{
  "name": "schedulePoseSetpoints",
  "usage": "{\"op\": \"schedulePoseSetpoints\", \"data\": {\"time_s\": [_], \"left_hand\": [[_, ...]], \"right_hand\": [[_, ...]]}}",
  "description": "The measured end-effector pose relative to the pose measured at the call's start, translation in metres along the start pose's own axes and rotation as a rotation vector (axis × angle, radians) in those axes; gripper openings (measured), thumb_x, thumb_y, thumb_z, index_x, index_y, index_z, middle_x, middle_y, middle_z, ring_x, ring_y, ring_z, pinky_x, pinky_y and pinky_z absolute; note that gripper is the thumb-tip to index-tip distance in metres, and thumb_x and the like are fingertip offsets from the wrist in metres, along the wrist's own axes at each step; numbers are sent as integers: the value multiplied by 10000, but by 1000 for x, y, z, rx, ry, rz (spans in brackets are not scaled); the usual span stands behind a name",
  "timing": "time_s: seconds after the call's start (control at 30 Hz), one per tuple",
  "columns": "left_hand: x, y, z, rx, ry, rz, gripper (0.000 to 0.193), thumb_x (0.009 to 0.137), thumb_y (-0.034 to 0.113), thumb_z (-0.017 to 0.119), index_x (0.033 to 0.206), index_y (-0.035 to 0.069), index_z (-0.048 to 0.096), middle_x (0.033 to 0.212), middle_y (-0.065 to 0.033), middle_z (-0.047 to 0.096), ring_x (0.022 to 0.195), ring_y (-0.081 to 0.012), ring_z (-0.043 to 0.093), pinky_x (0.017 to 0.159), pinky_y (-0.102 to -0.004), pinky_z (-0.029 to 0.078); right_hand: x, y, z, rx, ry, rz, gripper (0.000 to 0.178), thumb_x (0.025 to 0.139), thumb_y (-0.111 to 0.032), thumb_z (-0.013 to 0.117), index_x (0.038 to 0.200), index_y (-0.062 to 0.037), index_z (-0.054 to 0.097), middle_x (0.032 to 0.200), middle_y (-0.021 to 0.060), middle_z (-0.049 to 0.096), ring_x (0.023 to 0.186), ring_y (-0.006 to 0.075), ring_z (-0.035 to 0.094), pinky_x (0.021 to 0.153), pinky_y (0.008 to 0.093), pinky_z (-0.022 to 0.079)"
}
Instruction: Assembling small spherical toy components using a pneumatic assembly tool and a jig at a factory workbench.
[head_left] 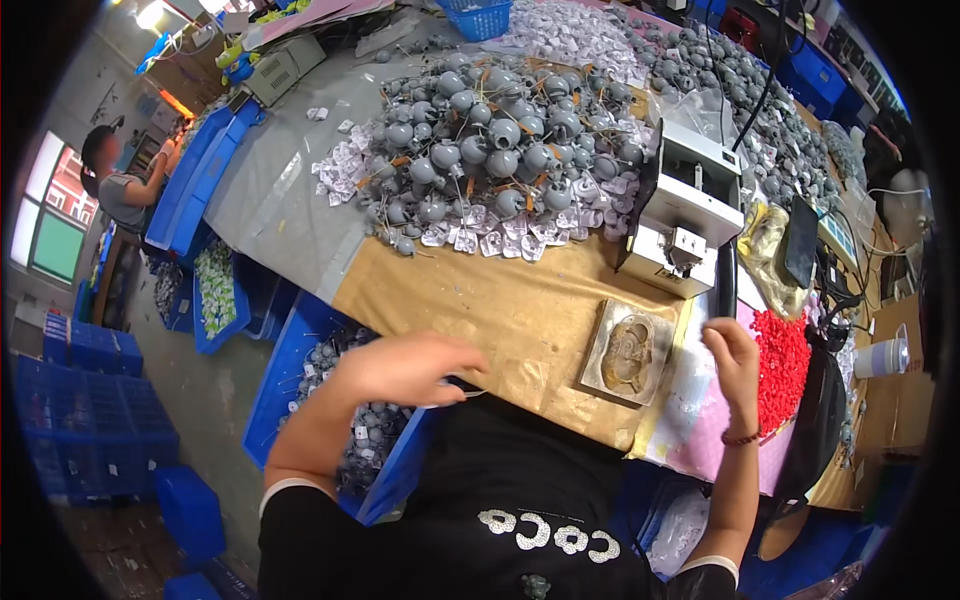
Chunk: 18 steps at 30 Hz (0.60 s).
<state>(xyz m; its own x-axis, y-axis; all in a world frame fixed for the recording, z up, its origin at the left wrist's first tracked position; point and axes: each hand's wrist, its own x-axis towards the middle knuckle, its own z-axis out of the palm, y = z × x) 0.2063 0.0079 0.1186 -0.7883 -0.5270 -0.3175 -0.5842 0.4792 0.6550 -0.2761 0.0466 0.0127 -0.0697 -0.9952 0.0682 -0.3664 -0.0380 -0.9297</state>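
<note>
My left hand (pixel 412 372) is over the front edge of the table, above a blue bin, and is slightly blurred. Its fingers point to the right, with the thumb apart below them and nothing visible between. On the right, my right hand (pixel 735 362) is raised beside a heap of small red parts (pixel 779 365). Its fingers are curled in, and anything they pinch is too small to make out. Between the hands lies a square metal block (pixel 603 374) with a rounded hollow on top. Beyond it stands a white bench machine (pixel 690 210).
A large heap of grey ball-shaped parts with wires (pixel 470 140) covers the table behind, with clear plastic pieces (pixel 490 243) along its front. A blue bin (pixel 270 410) of grey parts stands at left. A black phone-like slab (pixel 801 240) lies right. A co-worker (pixel 125 185) is far left.
</note>
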Motion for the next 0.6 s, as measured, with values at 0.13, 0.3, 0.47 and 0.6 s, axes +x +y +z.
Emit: {"op": "schedulePoseSetpoints", "data": {"time_s": [0.13,0.3,0.47,0.6], "left_hand": [[8,-53,10,362,475,-214,382,823,110,743,1194,65,664,1063,-152,649,1047,-367,605,906,-461,505],[77,-108,16,571,908,-230,381,772,73,766,1144,61,686,1128,-108,598,1137,-336,524,949,-436,482],[95,-136,17,652,952,-187,377,757,94,782,1115,40,680,1145,-108,588,1145,-336,505,949,-438,482],[88,-106,36,590,708,-236,338,771,153,785,1067,36,673,1143,-125,605,1127,-343,527,962,-442,478]], "right_hand": [[-9,30,-54,-823,242,-161,127,941,-40,664,1063,-6,677,992,125,660,933,265,638,827,366,515],[-23,80,-100,-1210,238,-88,215,920,-66,656,1134,-50,660,1028,160,631,984,360,602,850,462,494],[-21,97,-107,-1223,234,-74,158,917,-59,638,1071,-42,664,1010,164,639,970,363,602,851,462,496],[-19,102,-109,-1175,247,-65,80,897,-45,640,971,-25,661,955,161,647,945,361,604,836,463,496]]}}
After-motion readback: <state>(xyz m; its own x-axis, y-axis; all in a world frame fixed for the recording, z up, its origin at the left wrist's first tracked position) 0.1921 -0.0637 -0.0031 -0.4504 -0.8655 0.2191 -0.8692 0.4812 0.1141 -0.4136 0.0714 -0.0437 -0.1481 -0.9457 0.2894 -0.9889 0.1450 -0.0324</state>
